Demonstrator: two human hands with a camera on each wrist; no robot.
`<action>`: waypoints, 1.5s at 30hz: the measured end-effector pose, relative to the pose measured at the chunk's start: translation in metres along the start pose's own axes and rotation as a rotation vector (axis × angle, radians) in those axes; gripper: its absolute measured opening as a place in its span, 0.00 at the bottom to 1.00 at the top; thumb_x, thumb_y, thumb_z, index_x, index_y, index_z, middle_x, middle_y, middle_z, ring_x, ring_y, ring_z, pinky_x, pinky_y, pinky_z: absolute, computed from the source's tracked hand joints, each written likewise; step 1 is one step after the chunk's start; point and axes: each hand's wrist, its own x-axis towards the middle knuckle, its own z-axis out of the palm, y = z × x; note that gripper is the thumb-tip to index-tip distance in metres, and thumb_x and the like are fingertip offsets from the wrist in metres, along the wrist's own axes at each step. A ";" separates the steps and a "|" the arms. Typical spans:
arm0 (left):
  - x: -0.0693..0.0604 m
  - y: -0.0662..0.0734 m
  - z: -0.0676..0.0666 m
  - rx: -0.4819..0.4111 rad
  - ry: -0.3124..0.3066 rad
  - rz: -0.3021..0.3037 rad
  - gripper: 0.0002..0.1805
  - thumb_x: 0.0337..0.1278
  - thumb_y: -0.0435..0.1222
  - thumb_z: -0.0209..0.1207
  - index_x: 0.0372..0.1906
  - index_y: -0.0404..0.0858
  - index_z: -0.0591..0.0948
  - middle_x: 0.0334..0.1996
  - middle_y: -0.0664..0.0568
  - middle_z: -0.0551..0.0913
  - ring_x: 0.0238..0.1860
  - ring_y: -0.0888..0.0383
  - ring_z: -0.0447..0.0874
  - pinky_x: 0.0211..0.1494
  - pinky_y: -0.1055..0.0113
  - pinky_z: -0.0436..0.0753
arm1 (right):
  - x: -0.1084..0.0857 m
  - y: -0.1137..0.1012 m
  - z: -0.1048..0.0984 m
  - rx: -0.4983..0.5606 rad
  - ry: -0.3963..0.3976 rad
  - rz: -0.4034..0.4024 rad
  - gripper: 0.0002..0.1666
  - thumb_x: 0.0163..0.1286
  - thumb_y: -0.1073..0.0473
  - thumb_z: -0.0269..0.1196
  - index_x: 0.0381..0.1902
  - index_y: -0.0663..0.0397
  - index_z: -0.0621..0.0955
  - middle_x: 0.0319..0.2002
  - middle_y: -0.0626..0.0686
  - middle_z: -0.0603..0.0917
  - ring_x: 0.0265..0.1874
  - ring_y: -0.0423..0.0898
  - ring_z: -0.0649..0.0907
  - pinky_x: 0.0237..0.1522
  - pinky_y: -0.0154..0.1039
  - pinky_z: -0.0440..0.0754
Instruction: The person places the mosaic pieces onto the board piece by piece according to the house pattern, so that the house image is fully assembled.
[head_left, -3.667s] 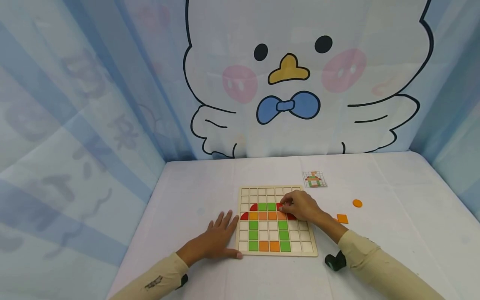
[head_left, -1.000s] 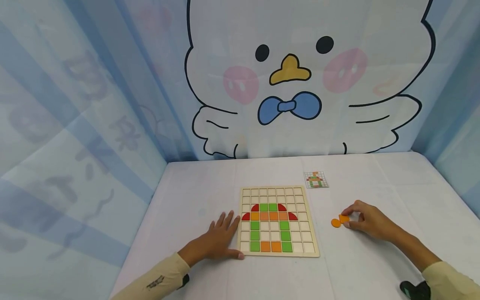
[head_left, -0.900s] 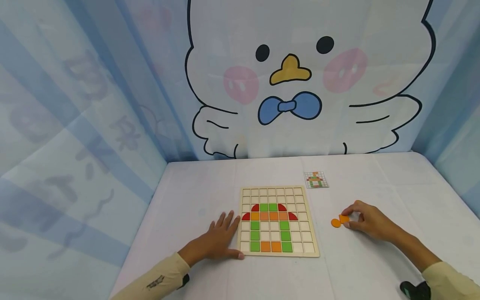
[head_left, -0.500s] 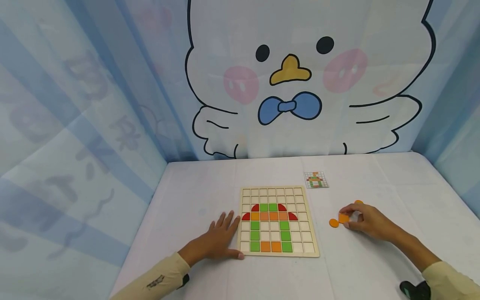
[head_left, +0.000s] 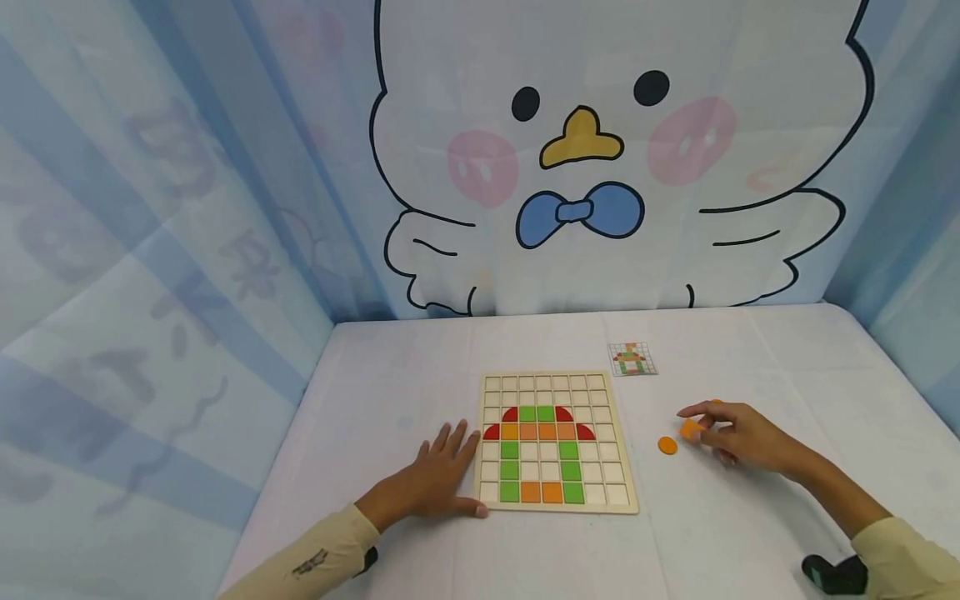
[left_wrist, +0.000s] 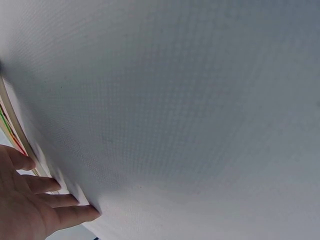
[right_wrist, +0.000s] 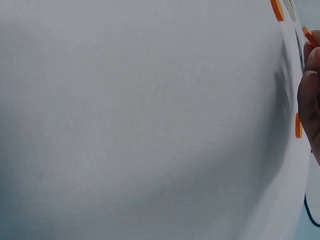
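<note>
My right hand (head_left: 750,437) pinches an orange square tile (head_left: 690,430) to the right of the board. The tile is tilted, and the right wrist view has it between the fingertips above the cloth. Left of that hand lies an orange round tile (head_left: 667,446); another orange tile (head_left: 717,402) is mostly hidden behind it. My left hand (head_left: 427,483) rests with spread fingers along the left edge of a wooden grid board (head_left: 611,400). Green tiles (head_left: 572,471), orange tiles (head_left: 530,492) and red quarter-round tiles (head_left: 491,432) fill some of its squares.
A small pattern card (head_left: 632,359) with a coloured figure on a grid lies behind the board's right corner. White cloth (head_left: 405,375) covers the table, and a printed curtain (head_left: 570,275) hangs along its back edge.
My right hand has gone from a red tile on the board to the orange square at the right. That square has since tipped up in my fingers. The left hand stays put.
</note>
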 end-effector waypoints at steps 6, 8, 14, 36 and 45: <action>0.002 -0.001 0.001 -0.005 -0.004 -0.004 0.64 0.44 0.71 0.63 0.81 0.44 0.50 0.82 0.43 0.44 0.81 0.37 0.40 0.75 0.33 0.56 | 0.004 -0.007 -0.001 0.037 0.006 0.026 0.23 0.71 0.61 0.63 0.62 0.64 0.76 0.37 0.58 0.77 0.17 0.43 0.75 0.20 0.35 0.75; 0.002 -0.001 0.001 -0.006 -0.006 -0.006 0.64 0.44 0.71 0.63 0.81 0.45 0.50 0.82 0.44 0.44 0.81 0.37 0.40 0.75 0.33 0.55 | 0.006 -0.009 0.001 0.052 0.007 0.029 0.23 0.71 0.60 0.63 0.61 0.63 0.76 0.37 0.58 0.77 0.17 0.43 0.75 0.20 0.35 0.74; 0.003 -0.002 0.002 -0.002 -0.009 -0.009 0.64 0.44 0.71 0.63 0.82 0.45 0.50 0.82 0.44 0.43 0.81 0.37 0.39 0.75 0.33 0.55 | 0.013 -0.017 0.010 0.087 -0.011 -0.021 0.21 0.72 0.61 0.63 0.59 0.64 0.77 0.35 0.57 0.78 0.17 0.42 0.74 0.20 0.34 0.73; 0.003 -0.003 0.004 -0.001 -0.010 -0.005 0.65 0.44 0.72 0.62 0.82 0.46 0.49 0.82 0.44 0.43 0.81 0.38 0.39 0.75 0.34 0.55 | 0.056 -0.054 0.042 0.113 -0.126 -0.149 0.21 0.69 0.62 0.65 0.57 0.65 0.79 0.38 0.57 0.83 0.23 0.43 0.79 0.26 0.34 0.80; 0.002 -0.001 0.002 -0.008 -0.008 -0.008 0.64 0.45 0.71 0.63 0.82 0.45 0.49 0.82 0.44 0.43 0.81 0.37 0.40 0.75 0.34 0.54 | 0.078 -0.070 0.048 0.102 -0.069 -0.127 0.22 0.67 0.59 0.69 0.56 0.63 0.80 0.37 0.57 0.84 0.23 0.43 0.78 0.26 0.35 0.79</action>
